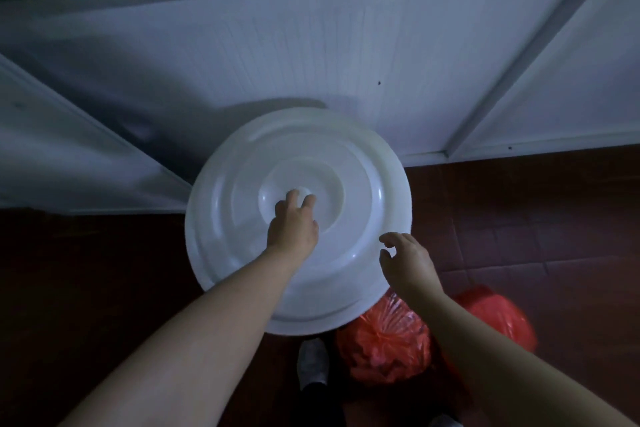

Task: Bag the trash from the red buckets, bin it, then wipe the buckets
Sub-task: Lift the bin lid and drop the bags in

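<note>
Left hand (293, 224): my fingers were curled around the small knob (302, 192) at the centre of the white round lid (363, 204), gripping it.
Lid: it covered the bin beneath, which stood against the pale panelled wall (242, 55).
Right hand (405, 260): it hung over the lid's near right edge, fingers loosely bent, holding nothing.
Red trash bags (384, 340): two tied bags lay on the dark tiled floor (554, 218), just below the lid, beside my shoe (312, 362).
</note>
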A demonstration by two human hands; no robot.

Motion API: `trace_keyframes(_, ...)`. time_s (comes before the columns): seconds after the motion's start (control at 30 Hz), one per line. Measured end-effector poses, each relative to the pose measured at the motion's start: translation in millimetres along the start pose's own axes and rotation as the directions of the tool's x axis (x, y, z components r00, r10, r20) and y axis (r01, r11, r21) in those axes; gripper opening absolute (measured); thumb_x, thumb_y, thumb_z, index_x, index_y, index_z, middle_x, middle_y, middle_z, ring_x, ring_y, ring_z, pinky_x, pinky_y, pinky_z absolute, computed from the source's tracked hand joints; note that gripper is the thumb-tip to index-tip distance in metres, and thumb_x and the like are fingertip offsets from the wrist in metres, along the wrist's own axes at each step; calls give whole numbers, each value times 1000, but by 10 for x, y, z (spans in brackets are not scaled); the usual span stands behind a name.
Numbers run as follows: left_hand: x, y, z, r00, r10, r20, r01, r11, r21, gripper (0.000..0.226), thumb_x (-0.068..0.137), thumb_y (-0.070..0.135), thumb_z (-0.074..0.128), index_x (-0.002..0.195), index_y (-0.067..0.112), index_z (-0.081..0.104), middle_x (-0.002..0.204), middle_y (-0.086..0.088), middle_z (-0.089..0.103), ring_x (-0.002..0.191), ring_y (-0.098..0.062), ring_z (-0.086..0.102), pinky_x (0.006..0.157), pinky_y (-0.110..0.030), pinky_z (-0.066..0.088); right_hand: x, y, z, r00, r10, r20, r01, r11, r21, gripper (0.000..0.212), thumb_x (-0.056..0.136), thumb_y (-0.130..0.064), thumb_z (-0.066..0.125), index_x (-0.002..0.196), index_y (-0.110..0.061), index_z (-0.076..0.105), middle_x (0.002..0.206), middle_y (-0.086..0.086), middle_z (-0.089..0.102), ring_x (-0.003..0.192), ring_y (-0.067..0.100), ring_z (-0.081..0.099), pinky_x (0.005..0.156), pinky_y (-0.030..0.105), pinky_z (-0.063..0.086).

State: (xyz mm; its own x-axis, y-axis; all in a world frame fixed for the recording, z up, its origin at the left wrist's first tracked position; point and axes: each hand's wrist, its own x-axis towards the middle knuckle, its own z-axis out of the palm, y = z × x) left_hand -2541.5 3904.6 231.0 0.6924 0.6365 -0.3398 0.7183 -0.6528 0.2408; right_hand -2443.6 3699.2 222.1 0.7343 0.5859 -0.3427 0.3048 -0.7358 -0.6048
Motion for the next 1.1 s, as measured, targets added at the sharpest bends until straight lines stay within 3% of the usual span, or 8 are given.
trace_keyframes(0.17, 563, -226, 34, 992, 38, 117, -42, 999, 32, 56, 89, 15, 55, 141, 27, 38, 145, -9, 22, 124, -36, 34, 87, -45, 50, 203, -80, 302, 997, 53, -60, -52, 999, 16, 33, 95, -14, 57, 127, -19, 64, 122, -3, 63, 97, 19, 66, 89, 38, 53)
trace_keyframes(0.3, 790, -296, 111, 968, 99, 231, -119, 990, 75, 51, 90, 11, 53, 138, 23, 42, 136, -11, 31, 119, -36, 35, 85, -43, 49, 244, -58, 425, 994, 87, -61, -87, 996, 2, 32, 95, -13, 57, 126, -18, 65, 120, -2, 64, 97, 19, 66, 88, 37, 53)
trace_keyframes(0.47, 867, -291, 143, 965, 141, 219, -180, 970, 165, 50, 86, -4, 48, 132, 14, 46, 130, -15, 34, 113, -38, 38, 85, -44, 49, 246, 30, 444, 989, 119, -93, -120, 993, -5, 29, 95, -13, 59, 122, -16, 67, 117, 1, 66, 92, 20, 67, 87, 38, 54)
trace_keyframes(0.63, 828, -214, 78, 966, 180, 186, -229, 930, 289, 38, 86, -5, 50, 121, 8, 49, 125, -18, 37, 111, -39, 42, 78, -40, 47, 231, 78, 354, 982, 140, -130, -142, 990, -2, 26, 96, -14, 57, 120, -15, 68, 118, 1, 66, 94, 20, 67, 85, 35, 53)
trace_keyframes(0.8, 700, -163, -19, 969, 177, 174, -226, 919, 324, 36, 85, -5, 51, 119, 6, 50, 122, -19, 38, 109, -38, 43, 77, -39, 47, 171, 71, 138, 956, 114, -271, -121, 993, -7, 21, 97, -14, 58, 114, -10, 69, 112, 4, 66, 87, 23, 66, 74, 33, 50)
trace_keyframes(1.0, 364, -57, -147, 976, 147, 162, -198, 908, 368, 33, 88, -1, 50, 119, 7, 52, 121, -18, 40, 110, -37, 46, 81, -40, 50, -97, 281, -270, 946, 139, -293, -174, 980, -98, 14, 97, -18, 54, 96, -11, 66, 100, 9, 60, 83, 37, 60, 69, 47, 51)
trace_keyframes(1.1, 72, 13, -92, 982, 110, 153, -160, 916, 369, 29, 90, 1, 47, 118, 6, 54, 118, -20, 42, 109, -38, 47, 83, -42, 50, -356, 600, -497, 926, 202, -319, -243, 965, -95, 14, 96, -18, 55, 102, -11, 66, 107, 10, 61, 92, 39, 60, 72, 46, 50)
